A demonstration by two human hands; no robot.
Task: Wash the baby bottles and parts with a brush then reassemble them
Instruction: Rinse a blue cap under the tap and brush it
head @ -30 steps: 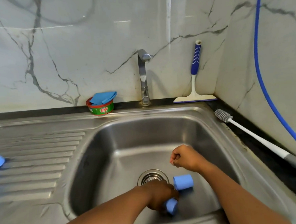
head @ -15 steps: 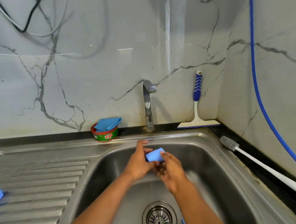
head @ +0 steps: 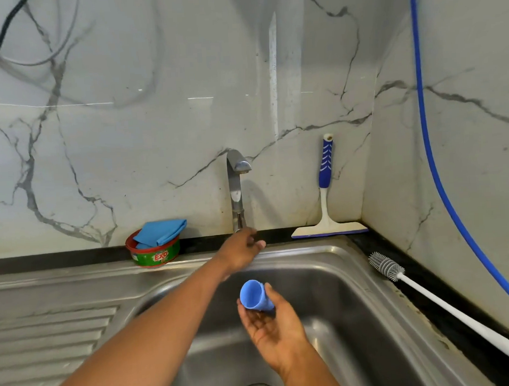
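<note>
My right hand (head: pixel 272 324) holds a small blue bottle cap (head: pixel 255 296) over the steel sink (head: pixel 357 320), palm up, fingers curled round it, its open end facing the camera. My left hand (head: pixel 243 248) reaches forward to the base of the tap (head: pixel 236 188), its fingers at the tap lever. No water is seen running. A bottle brush (head: pixel 430 298) with grey bristles and a white handle lies on the right edge of the sink.
A red and green soap tub (head: pixel 154 252) with a blue cloth (head: pixel 161 231) on it stands left of the tap. A blue-handled squeegee (head: pixel 326 206) leans in the corner. A blue hose (head: pixel 441 183) hangs on the right wall. The ribbed drainboard (head: pixel 48 336) lies left.
Both hands rose from the sink bottom with the blue cap. My left hand let go of it and reached to the tap; my right hand now holds it alone.
</note>
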